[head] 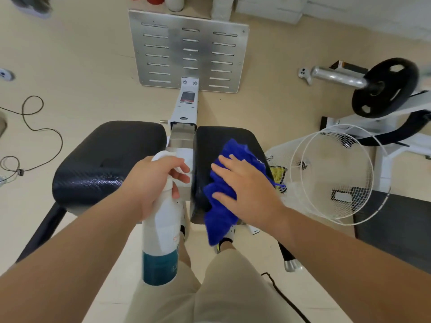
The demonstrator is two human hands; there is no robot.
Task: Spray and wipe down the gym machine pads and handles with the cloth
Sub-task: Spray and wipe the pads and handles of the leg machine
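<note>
Head view, left to right: left pad [107,159] glistens wet; left hand [154,183] is clamped round the spray bottle [161,241] between the pads; right hand [247,185] presses the blue cloth [224,199] flat, fingers spread, on the right pad [224,136]. Wiping is under way; next probably the pad's far edge.

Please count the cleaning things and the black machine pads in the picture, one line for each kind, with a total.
Spray bottle: 1
Blue cloth: 1
Black pads: 2, the left pad and the right pad
Total: 4
</note>
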